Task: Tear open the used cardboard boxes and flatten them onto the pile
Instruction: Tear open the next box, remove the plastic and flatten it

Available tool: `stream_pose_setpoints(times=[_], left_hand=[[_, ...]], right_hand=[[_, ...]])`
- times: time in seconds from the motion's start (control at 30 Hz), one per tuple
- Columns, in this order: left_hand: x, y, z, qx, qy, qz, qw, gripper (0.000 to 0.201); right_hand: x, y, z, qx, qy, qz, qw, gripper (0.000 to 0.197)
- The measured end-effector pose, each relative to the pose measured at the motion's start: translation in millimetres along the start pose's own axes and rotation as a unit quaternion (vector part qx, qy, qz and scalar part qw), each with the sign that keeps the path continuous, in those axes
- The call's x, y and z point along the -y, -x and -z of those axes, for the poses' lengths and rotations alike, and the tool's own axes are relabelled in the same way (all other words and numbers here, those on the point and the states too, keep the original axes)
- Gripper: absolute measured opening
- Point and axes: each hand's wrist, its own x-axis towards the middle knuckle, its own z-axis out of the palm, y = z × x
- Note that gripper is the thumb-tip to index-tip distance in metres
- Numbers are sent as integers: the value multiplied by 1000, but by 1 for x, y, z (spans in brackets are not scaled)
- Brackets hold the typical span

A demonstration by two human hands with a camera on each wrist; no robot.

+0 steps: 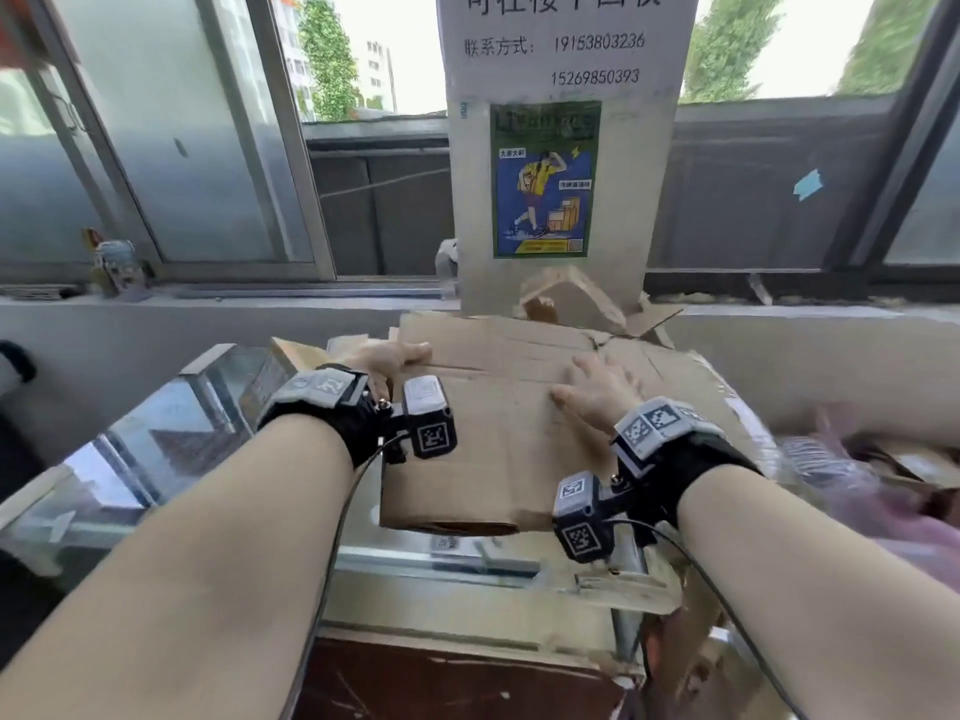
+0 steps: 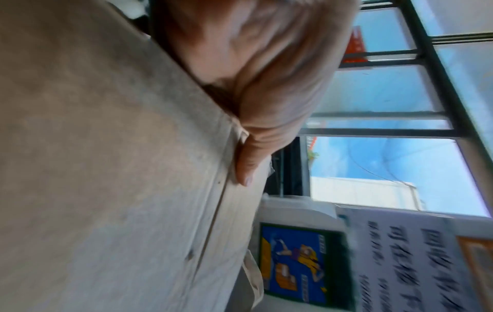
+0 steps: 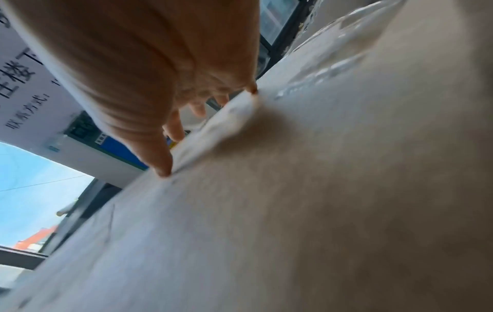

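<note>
A flattened brown cardboard box [image 1: 493, 433] lies on top of the pile in front of me, with torn flaps at its far edge. My left hand [image 1: 387, 361] holds its left edge: the thumb [image 2: 248, 164] lies along the top face of the cardboard [image 2: 106, 168], and the fingers are hidden past the edge. On the box's upper middle my right hand [image 1: 597, 389] rests flat with its fingers spread. In the right wrist view those fingertips [image 3: 165, 168] press on the cardboard [image 3: 320, 190].
A concrete pillar with a blue and green poster [image 1: 545, 179] stands right behind the pile. A crumpled box [image 1: 576, 298] leans at its foot. A glass-topped case [image 1: 171, 433] lies to the left, pinkish plastic [image 1: 857, 475] to the right. A bottle [image 1: 117, 265] stands on the window sill.
</note>
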Motion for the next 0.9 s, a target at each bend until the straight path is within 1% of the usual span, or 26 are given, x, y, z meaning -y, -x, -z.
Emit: stream_pose_setpoints(times=[0.03, 0.07, 0.13, 0.17, 0.23, 0.27, 0.3, 0.33, 0.4, 0.43, 0.5, 0.53, 0.57, 0.63, 0.67, 0.7, 0.73, 0.77, 0.8, 0.83, 0.87, 0.9], left_hand=[[12, -11, 1, 3, -14, 28, 1000, 23], [24, -16, 0, -7, -24, 41, 999, 23], [40, -26, 3, -47, -24, 32, 998, 19], [44, -32, 5, -45, -23, 36, 998, 19], [43, -38, 7, 12, -32, 98, 995, 23], [43, -42, 7, 27, -39, 117, 992, 27], [41, -45, 6, 29, -36, 117, 992, 30], [38, -49, 3, 18, -36, 95, 995, 34], [37, -63, 1, -20, -48, 23, 998, 43], [36, -70, 2, -34, -54, -2, 998, 42], [32, -77, 5, -36, -36, -44, 998, 25], [30, -82, 9, -26, -11, -56, 998, 19], [30, -87, 13, -11, 23, -58, 998, 17], [31, -96, 25, 35, 80, -50, 995, 19], [32, -99, 29, 57, 88, -47, 993, 20], [33, -105, 33, 65, 79, -39, 994, 23], [32, -111, 36, 55, 33, -32, 997, 27], [32, -118, 37, 15, -66, -27, 997, 37], [33, -126, 37, -39, -194, -33, 980, 49], [34, -130, 34, -96, -310, -46, 945, 65], [36, -131, 30, -128, -389, -55, 911, 80], [38, -131, 24, -137, -448, -66, 881, 89]], right_hand=[[-4, -2, -7, 33, 5, -3, 999, 67], [-7, -3, -14, 62, 10, -4, 998, 69], [-11, -2, -24, 102, 22, -10, 994, 72], [-12, -4, -30, 116, 23, -17, 993, 68], [-10, -8, -38, 126, 27, -25, 991, 57], [-8, -11, -41, 124, 30, -29, 991, 54], [-5, -15, -43, 121, 34, -35, 991, 52], [-3, -19, -45, 122, 38, -35, 991, 51], [3, -27, -50, 126, 42, -34, 991, 50], [6, -32, -52, 127, 43, -35, 990, 50], [14, -42, -57, 120, 41, -30, 991, 52], [17, -48, -60, 110, 45, -26, 993, 55], [21, -54, -62, 98, 56, -22, 993, 59], [30, -66, -65, 75, 74, -24, 994, 69], [33, -71, -66, 69, 68, -29, 995, 73], [36, -77, -68, 68, 64, -34, 995, 76], [39, -84, -72, 76, 68, -38, 994, 79], [40, -89, -77, 94, 78, -38, 992, 82], [42, -94, -83, 116, 89, -39, 988, 86], [44, -97, -89, 138, 102, -43, 984, 89], [44, -99, -94, 150, 118, -44, 981, 91], [44, -100, -97, 158, 134, -43, 977, 91]])
